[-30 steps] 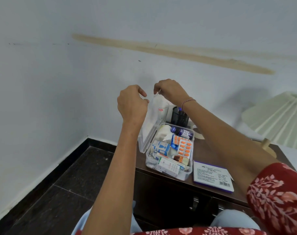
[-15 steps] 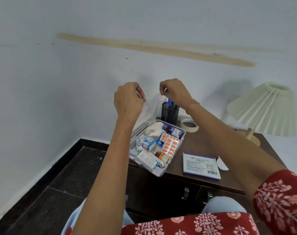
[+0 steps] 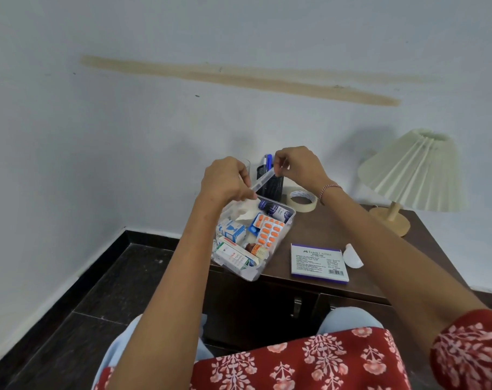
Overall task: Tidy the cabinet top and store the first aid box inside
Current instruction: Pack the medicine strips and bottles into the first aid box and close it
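Box [image 3: 254, 275], open, on cabinet [image 3: 323, 229], front-left corner. Left hand [image 3: 225, 180] and right hand [image 3: 298, 167] pinch clear lid [image 3: 263, 182], now lower than earlier, tilted above box. Behind: pen holder [image 3: 273, 184], tape [image 3: 302, 201]. Right: stamp pad [image 3: 318, 263], lamp [image 3: 413, 173].

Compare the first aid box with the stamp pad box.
The clear plastic first aid box is transparent; the flat white stamp pad box is opaque. The first aid box's lid is raised, held by left hand and right hand; the stamp pad box lies shut. Both rest on the dark cabinet top.
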The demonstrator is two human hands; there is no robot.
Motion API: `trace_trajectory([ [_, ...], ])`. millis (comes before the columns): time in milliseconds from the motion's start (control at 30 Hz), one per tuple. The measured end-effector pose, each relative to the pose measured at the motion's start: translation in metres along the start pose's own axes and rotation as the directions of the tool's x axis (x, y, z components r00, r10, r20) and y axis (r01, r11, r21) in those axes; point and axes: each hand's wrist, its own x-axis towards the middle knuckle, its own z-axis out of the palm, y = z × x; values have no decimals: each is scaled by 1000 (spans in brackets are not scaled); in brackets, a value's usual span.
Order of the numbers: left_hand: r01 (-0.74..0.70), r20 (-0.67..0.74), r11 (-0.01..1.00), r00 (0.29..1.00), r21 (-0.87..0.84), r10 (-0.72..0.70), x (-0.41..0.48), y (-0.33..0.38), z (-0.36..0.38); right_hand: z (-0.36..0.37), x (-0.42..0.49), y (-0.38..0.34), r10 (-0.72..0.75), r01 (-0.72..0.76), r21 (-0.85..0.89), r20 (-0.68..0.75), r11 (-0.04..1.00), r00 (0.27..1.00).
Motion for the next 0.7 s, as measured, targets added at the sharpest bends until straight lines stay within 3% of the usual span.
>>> trace_trajectory([
  [300,-52,255,986,967,156,11,-9,9,50,12,-42,27,64,-40,-120,201,992,978],
  [533,-86,203,913,979,398,3,-17,-4,69,28,-72,32,56,-34,-88,261,996,964],
  [700,-77,239,882,970,464,-41,-21,-18,78,40,-85,27,66,-40,-92,307,995,950],
])
